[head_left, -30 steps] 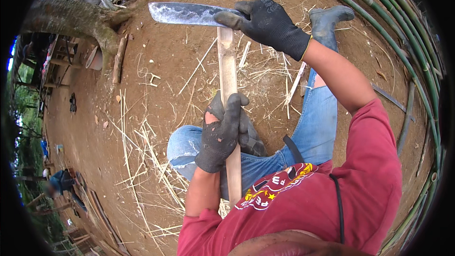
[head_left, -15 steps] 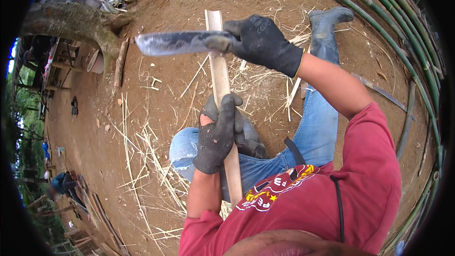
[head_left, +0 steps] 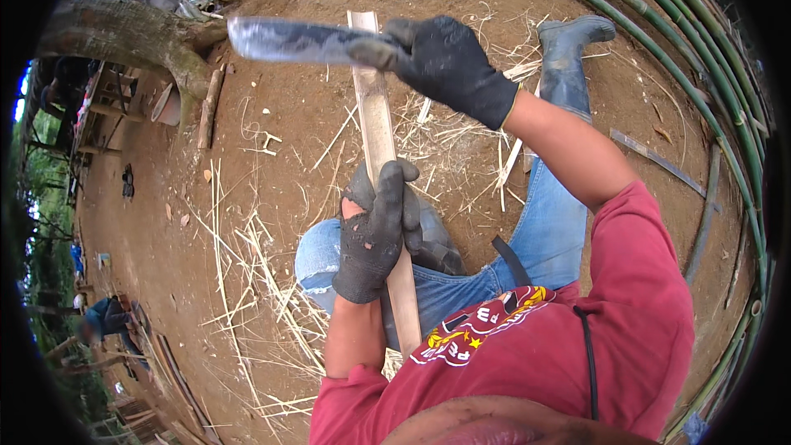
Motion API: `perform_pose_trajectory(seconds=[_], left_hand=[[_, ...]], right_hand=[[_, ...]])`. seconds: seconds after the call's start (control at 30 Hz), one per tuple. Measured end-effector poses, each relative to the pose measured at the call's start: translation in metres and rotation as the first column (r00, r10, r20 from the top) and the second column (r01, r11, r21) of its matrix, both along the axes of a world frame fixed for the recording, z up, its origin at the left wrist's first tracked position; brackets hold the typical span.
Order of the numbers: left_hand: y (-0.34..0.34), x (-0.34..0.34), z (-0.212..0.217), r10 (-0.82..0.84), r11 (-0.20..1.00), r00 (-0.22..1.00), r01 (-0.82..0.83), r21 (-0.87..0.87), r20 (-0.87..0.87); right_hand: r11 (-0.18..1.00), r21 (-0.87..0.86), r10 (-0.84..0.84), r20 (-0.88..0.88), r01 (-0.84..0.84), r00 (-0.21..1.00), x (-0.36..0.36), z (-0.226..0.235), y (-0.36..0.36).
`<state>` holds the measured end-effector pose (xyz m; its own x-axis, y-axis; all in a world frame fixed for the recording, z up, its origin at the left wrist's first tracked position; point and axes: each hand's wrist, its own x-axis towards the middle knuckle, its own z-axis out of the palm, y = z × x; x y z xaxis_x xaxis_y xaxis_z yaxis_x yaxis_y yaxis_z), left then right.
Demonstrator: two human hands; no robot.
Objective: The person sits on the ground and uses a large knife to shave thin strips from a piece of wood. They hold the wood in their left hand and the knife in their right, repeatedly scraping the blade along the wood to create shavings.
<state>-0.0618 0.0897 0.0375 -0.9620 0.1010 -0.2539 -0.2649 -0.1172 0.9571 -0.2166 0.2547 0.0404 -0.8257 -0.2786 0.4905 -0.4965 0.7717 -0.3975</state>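
A split bamboo piece [head_left: 379, 124], pale and hollowed on its inner side, runs from my lap out over the ground. My left hand [head_left: 377, 231], in a worn black glove with a tear, is closed around its middle. My right hand [head_left: 449, 66], also gloved in black, grips a machete [head_left: 292, 41] by its handle. The broad dark blade points left and crosses over the far end of the bamboo; whether it touches I cannot tell. The handle is mostly hidden by my fingers.
Thin bamboo shavings [head_left: 280, 288] litter the ground around my legs. Long green bamboo poles [head_left: 700, 91] curve along the right side, with a flat metal strip [head_left: 655, 161] beside them. A tree trunk [head_left: 124, 33] stands at the upper left. Another person [head_left: 107, 317] is at the far left.
My right hand and the machete have moved slightly left and up, toward the bamboo's far end. The bamboo's far end has tilted a little left; my left hand keeps its hold.
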Motion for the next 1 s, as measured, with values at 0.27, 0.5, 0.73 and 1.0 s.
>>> perform_pose_trajectory(seconds=[0.27,0.5,0.73,1.0], left_hand=[[-0.005,0.0,-0.002,-0.005,1.0,1.0,0.005,0.024,0.0],[0.001,-0.003,0.005,0.016,1.0,1.0,-0.016,0.017,0.019],[-0.003,-0.004,0.002,0.019,0.998,1.0,-0.019,0.052,-0.013],[-0.011,-0.004,0.007,-0.001,0.999,0.998,-0.003,0.049,0.069]], right_hand=[[1.0,-0.025,0.008,0.04,-0.007,0.999,0.006,0.006,-0.005],[0.998,-0.062,-0.002,0.015,0.003,1.0,-0.015,0.007,0.005],[0.998,-0.052,-0.041,0.025,0.042,0.999,-0.015,0.008,0.002],[0.991,-0.131,0.013,0.046,-0.007,0.999,0.006,0.015,-0.011]])
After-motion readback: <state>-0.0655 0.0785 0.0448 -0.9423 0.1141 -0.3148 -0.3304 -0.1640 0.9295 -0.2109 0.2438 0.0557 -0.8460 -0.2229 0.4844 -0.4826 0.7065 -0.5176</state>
